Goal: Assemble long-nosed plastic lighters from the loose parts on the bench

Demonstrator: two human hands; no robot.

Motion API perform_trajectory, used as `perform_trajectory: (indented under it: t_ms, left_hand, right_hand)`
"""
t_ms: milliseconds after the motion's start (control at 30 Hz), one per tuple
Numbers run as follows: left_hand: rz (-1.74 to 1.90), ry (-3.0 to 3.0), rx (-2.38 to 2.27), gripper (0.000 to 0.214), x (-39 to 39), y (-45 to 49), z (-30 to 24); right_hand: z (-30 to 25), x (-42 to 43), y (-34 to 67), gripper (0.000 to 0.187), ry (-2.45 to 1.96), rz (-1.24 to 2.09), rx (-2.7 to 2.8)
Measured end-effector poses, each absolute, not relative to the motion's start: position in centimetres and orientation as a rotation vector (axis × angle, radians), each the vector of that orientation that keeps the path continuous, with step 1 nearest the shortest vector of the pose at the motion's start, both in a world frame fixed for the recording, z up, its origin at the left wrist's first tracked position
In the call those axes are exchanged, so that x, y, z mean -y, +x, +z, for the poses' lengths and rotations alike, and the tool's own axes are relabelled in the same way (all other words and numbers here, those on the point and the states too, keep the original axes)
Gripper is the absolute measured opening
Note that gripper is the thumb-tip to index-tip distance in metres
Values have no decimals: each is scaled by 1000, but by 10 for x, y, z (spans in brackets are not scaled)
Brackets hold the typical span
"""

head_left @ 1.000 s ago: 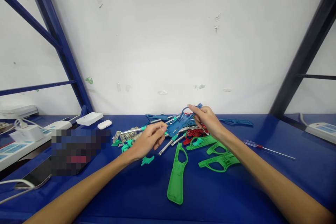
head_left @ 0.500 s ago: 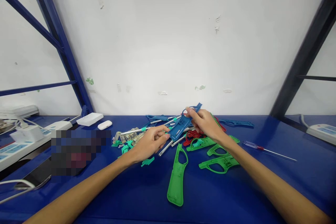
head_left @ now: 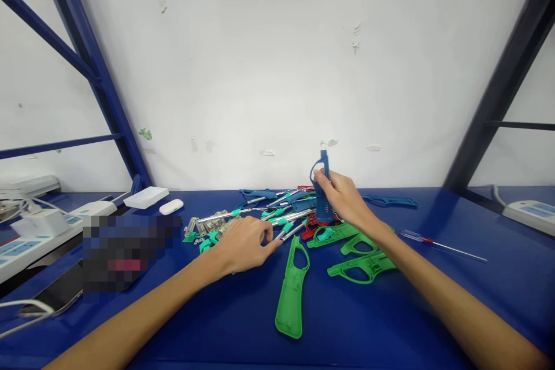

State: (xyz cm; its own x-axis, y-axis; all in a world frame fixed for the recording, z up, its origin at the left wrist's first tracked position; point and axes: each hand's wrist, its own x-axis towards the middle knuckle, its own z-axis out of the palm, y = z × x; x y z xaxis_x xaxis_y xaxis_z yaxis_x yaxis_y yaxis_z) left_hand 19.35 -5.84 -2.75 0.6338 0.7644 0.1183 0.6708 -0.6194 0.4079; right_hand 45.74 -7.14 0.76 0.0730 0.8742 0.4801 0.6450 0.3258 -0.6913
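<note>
My right hand [head_left: 342, 193] is closed on a blue plastic handle shell [head_left: 323, 185], a flat piece with a finger loop, held nearly upright above the pile. My left hand [head_left: 247, 245] reaches low into the pile's near edge, thumb and fingers pinched at the near end of a metal rod [head_left: 295, 232]; the fingertips partly hide it. A teal clip [head_left: 285, 225] sits beside these fingers. More rods, teal clips, blue shells and red pieces [head_left: 314, 226] lie mixed behind both hands. In front, a green handle shell [head_left: 290, 306] lies with its hollow side up.
Several green shells [head_left: 362, 269] lie under and beside my right forearm. A screwdriver [head_left: 442, 245] rests at the right. Small clear parts [head_left: 208, 225] are heaped left of the pile. Farther left are a white earbud case [head_left: 171, 207], a phone [head_left: 56, 292] and a power strip [head_left: 93, 214].
My right hand has turned the blue shell upright and raised it slightly. My left hand has moved away from the shell, down to the rods.
</note>
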Motion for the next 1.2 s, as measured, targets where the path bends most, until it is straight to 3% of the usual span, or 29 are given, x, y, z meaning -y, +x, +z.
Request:
perform_trajectory:
  t_ms: [333, 800, 1200]
  left_hand:
    - [368, 2622, -1284, 32, 60, 194, -27]
    - [1025, 2373, -1287, 28, 52, 190, -22]
    - [1288, 2074, -1122, 28, 53, 190, -23]
  right_hand:
    - [1, 63, 462, 29, -1510, 108, 1798]
    - [-3, 64, 462, 30, -1665, 26, 1885]
    - [-4, 66, 459, 32, -1696, -55, 1958]
